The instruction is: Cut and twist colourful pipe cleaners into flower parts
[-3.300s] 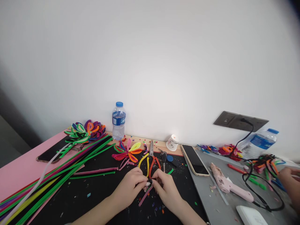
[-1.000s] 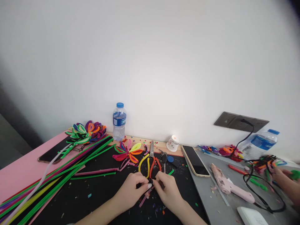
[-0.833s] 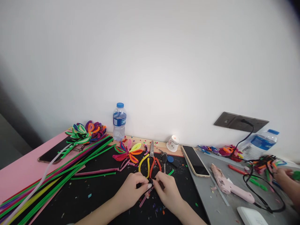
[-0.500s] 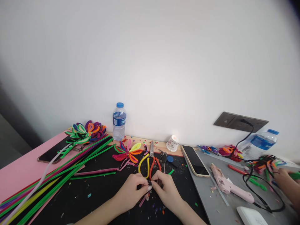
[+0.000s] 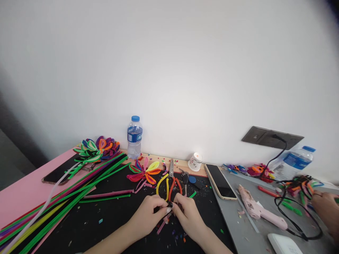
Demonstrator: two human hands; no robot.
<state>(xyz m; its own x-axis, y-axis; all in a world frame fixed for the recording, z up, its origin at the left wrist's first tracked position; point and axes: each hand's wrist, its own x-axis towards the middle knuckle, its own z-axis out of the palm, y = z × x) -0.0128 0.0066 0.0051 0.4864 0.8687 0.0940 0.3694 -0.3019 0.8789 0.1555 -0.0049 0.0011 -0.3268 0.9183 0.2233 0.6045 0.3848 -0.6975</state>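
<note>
My left hand (image 5: 149, 214) and my right hand (image 5: 188, 215) meet over the black mat, fingers closed in a pinch. Between their fingertips is a small black piece (image 5: 170, 204), seemingly a black pipe cleaner; most of it is hidden. A pink pipe cleaner (image 5: 160, 228) pokes out just beneath the fingers. Right beyond my hands lie scissors (image 5: 171, 169) with one yellow and one red handle, blades toward the wall. Left of the scissors rests a multicoloured pipe-cleaner flower (image 5: 145, 171). A bunch of keys (image 5: 185, 179) with a blue tag lies to their right.
Long pipe cleaners (image 5: 76, 197) cover the left side. A water bottle (image 5: 135, 137), a paper cup (image 5: 195, 161) and a phone (image 5: 220, 181) line the back. At right are a pink glue gun (image 5: 261, 211), a looped black cable (image 5: 284, 211) and another person's hand (image 5: 324, 208).
My fingers have shifted very slightly, and a bit more of the black piece shows between them. At the far right, the other person's hand has moved a little.
</note>
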